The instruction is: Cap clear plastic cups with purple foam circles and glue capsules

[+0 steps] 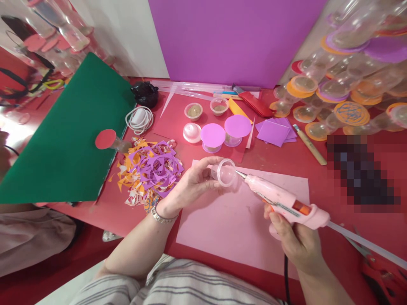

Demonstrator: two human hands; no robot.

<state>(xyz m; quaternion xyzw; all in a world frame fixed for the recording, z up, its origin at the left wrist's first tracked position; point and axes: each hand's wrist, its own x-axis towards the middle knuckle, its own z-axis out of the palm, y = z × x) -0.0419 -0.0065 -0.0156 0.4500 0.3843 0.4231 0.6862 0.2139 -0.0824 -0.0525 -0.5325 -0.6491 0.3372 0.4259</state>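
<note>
My left hand [192, 186] pinches a small clear plastic cup [224, 173], tipped on its side above a pink sheet [241, 224]. My right hand [294, 239] grips a pink hot glue gun [282, 201]. Its metal tip touches the rim of the cup. A glue stick sticks out of the back of the gun toward the right.
Two cups capped with purple discs [213, 136] and open cups [193, 111] stand behind. Purple and orange paper scraps [149, 169] lie to the left beside a green board [66, 135]. Purple squares [275, 131], a red cutter [254, 103] and stacked decorated cups [337, 93] sit right.
</note>
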